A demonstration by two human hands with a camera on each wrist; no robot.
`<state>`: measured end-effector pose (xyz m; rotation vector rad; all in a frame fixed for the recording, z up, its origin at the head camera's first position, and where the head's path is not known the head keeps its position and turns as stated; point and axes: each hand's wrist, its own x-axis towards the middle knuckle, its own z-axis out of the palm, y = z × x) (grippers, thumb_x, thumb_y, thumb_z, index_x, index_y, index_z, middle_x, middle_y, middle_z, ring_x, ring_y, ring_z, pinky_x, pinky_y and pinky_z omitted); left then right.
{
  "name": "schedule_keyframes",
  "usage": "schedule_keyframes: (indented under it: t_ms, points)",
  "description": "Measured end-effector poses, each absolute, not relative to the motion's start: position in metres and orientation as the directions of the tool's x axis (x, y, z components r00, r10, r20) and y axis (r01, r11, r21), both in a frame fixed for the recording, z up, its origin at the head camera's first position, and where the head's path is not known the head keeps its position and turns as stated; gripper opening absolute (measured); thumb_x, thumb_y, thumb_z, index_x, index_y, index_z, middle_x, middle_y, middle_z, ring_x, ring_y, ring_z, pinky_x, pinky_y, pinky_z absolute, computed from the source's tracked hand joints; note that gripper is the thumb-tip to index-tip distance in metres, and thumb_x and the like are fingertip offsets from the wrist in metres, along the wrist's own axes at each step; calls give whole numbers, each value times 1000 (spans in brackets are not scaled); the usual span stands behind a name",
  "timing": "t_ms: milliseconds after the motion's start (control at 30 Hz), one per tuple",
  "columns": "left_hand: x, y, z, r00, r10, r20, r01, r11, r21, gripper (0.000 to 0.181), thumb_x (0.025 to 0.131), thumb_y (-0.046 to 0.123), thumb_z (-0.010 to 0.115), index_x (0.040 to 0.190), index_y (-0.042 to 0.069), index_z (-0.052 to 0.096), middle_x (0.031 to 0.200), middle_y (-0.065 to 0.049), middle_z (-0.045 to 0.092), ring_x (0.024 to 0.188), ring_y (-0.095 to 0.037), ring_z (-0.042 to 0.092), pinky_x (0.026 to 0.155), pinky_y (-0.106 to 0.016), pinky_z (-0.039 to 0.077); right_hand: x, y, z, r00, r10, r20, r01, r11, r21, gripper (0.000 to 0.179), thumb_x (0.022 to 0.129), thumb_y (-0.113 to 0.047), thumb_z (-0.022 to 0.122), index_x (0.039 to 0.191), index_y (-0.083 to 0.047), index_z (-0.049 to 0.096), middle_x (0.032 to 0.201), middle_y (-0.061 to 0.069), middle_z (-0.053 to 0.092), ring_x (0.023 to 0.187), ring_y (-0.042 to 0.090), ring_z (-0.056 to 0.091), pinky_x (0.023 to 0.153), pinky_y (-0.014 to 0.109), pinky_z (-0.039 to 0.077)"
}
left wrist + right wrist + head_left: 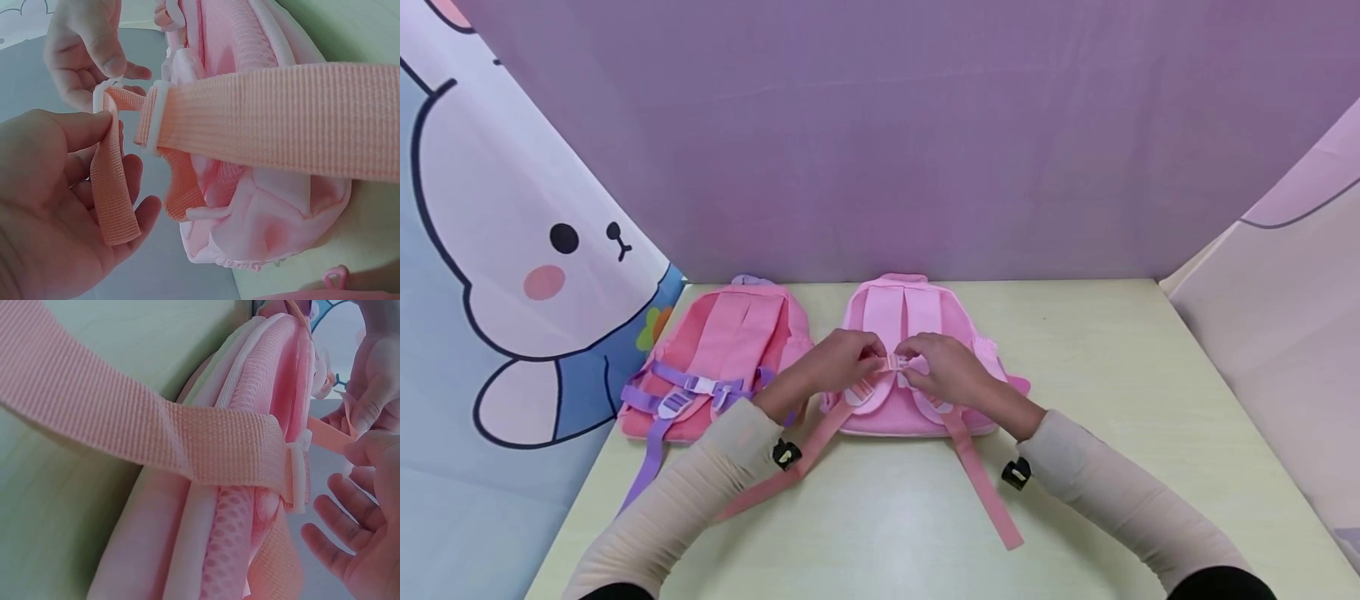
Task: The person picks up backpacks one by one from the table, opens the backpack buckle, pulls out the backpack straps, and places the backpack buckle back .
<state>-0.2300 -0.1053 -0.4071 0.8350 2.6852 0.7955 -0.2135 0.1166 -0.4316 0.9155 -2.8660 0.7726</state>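
Note:
A pink backpack [958, 321] lies back side up, its two shoulder straps towards the top. Over its middle, a short peach chest strap with a small white buckle [892, 362] is held up between both hands. My left hand [850, 360] pinches the strap at the buckle's left side; in the left wrist view the loose strap end [114, 200] hangs across its fingers. From the other side, my right hand [951, 372] pinches the buckle between thumb and index finger, the other fingers spread in the right wrist view. Whether the buckle is fastened is hidden by the fingers.
To the left lies a second, coral backpack [737, 317] with purple straps and a white buckle [703, 385] across it. Two long peach straps [987, 492] trail from the pink backpack onto the pale table [1112, 375]. A purple cloth wall [925, 150] stands behind.

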Motion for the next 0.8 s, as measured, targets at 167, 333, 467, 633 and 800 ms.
schedule_keyframes:
  t_ms: [167, 333, 467, 633, 800]
  points:
    - [-231, -105, -409, -817, 575, -28, 462, 684, 564, 10, 99, 12, 64, 103, 8, 73, 82, -1, 66, 70, -11, 56, 65, -22, 48, -213, 116, -432, -836, -528, 148, -530, 709, -465, 35, 92, -20, 74, 126, -12, 68, 112, 4, 71, 104, 24, 69, 91, 38, 57]
    - [-230, -105, -408, -820, 571, -28, 455, 681, 574, 11, 99, 12, 64, 104, 8, 73, 82, -2, 66, 70, -11, 56, 65, -22, 48, -212, 115, -432, -830, -533, 165, -545, 710, -446, 37, 92, -25, 76, 126, -14, 68, 111, 2, 70, 102, 23, 68, 89, 38, 57]
    - [-230, -105, -409, -822, 569, -36, 452, 689, 567, 12, 100, 15, 63, 102, 8, 73, 80, -1, 66, 69, -10, 56, 64, -22, 48, -212, 114, -431, -827, -533, 177, -553, 719, -420, 34, 91, -26, 76, 123, -15, 70, 109, 2, 70, 101, 23, 68, 88, 39, 57]
    - [-231, -106, -410, -833, 549, -70, 421, 710, 564, 14, 101, 18, 63, 99, 10, 73, 77, 1, 64, 68, -11, 56, 62, -22, 47, -211, 112, -430, -831, -531, 167, -550, 735, -396, 32, 91, -27, 76, 121, -16, 70, 109, 1, 70, 103, 23, 68, 90, 39, 57]
    - [-231, -107, -410, -830, 553, -81, 413, 705, 576, 15, 102, 17, 60, 99, 9, 72, 78, 0, 63, 68, -11, 56, 63, -23, 47, -212, 112, -428, -828, -537, 162, -555, 742, -376, 33, 91, -27, 76, 121, -15, 71, 109, 1, 70, 103, 23, 68, 90, 38, 57]
